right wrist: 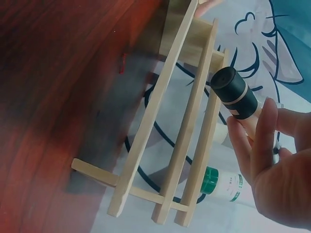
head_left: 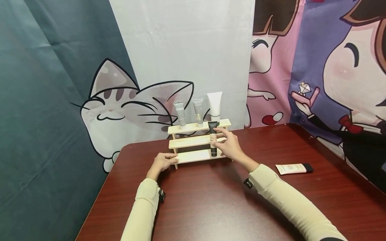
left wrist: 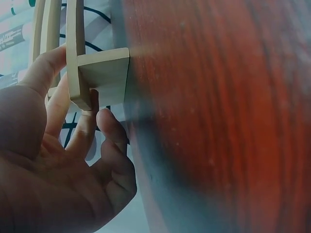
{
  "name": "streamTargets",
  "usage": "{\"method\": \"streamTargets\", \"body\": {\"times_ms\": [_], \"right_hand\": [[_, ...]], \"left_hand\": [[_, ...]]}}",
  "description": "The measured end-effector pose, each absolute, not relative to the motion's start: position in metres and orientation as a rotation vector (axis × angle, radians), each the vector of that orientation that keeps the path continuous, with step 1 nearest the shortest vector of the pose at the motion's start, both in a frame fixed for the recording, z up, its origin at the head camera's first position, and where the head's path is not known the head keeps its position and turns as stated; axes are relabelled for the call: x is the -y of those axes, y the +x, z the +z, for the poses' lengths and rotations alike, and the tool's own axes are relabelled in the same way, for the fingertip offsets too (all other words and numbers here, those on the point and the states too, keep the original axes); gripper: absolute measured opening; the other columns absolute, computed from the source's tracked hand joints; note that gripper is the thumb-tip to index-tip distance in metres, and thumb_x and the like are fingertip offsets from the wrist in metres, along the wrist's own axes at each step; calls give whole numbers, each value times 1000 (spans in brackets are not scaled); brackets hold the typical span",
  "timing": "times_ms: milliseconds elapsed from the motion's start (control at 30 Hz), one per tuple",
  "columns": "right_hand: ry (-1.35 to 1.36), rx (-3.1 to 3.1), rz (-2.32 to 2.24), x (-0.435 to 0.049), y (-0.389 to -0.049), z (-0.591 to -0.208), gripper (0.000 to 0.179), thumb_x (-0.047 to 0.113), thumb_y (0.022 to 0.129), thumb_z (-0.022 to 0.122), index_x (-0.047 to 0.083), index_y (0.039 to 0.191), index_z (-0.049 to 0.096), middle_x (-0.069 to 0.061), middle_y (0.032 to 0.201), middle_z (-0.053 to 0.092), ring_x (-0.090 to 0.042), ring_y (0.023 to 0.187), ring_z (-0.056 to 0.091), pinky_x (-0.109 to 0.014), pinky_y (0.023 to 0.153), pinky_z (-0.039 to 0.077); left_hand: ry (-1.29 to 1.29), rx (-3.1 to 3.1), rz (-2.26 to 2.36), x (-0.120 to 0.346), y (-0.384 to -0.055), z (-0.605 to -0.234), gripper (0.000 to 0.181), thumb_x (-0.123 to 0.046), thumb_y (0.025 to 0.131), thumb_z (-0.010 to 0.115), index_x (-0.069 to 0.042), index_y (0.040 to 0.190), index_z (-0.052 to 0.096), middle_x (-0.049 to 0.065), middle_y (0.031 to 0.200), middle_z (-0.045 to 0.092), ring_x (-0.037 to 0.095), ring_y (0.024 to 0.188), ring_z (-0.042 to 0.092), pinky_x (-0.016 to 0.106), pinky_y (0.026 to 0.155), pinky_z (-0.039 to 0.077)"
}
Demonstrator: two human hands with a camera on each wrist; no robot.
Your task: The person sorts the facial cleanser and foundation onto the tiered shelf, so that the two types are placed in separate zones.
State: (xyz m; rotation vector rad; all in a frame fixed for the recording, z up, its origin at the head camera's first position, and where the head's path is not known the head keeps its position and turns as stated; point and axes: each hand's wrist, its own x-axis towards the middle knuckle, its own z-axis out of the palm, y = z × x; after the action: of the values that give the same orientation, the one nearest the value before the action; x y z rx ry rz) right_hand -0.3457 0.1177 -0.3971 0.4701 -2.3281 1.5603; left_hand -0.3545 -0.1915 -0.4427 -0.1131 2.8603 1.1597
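Observation:
A three-tier wooden display rack (head_left: pixel 193 156) stands near the table's back edge. My left hand (head_left: pixel 161 163) grips the left end of its lowest shelf; in the left wrist view the thumb and fingers lie about the shelf's end (left wrist: pixel 104 68). In my right hand (head_left: pixel 230 145) is a slim cosmetic tube (head_left: pixel 213 138), black and beige, pinched upright with its black cap (right wrist: pixel 231 87) down, in front of the rack's right part. Cap down on the top shelf stand two greyish tubes (head_left: pixel 180 114) and a larger white tube (head_left: pixel 214 104) with a green cap (right wrist: pixel 210 180).
A pale pink tube (head_left: pixel 291 168) with a black cap lies flat on the reddish-brown table (head_left: pixel 193 201), to the right of my right forearm. Behind the table hangs a cloth (head_left: pixel 187 50) printed with cartoon figures.

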Motion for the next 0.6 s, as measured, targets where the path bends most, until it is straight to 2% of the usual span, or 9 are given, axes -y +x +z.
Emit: {"method": "streamTargets", "body": {"times_ms": [133, 600], "right_hand": [[509, 2300, 1543, -115, -349, -396, 56, 1, 83, 79, 14, 134, 60, -23, 111, 68, -28, 69, 73, -38, 38, 51], [626, 2221, 1545, -94, -356, -396, 59, -1, 83, 77, 12, 138, 58, -25, 112, 67, -32, 77, 74, -35, 38, 51]], "left_hand": [[-110, -2862, 1151, 192, -356, -443, 35, -33, 83, 80, -27, 117, 76, 13, 140, 57, 39, 135, 42, 49, 106, 40], [-104, -2858, 1153, 194, -357, -444, 35, -34, 84, 80, -27, 118, 76, 12, 140, 58, 37, 132, 46, 48, 102, 43]]}}
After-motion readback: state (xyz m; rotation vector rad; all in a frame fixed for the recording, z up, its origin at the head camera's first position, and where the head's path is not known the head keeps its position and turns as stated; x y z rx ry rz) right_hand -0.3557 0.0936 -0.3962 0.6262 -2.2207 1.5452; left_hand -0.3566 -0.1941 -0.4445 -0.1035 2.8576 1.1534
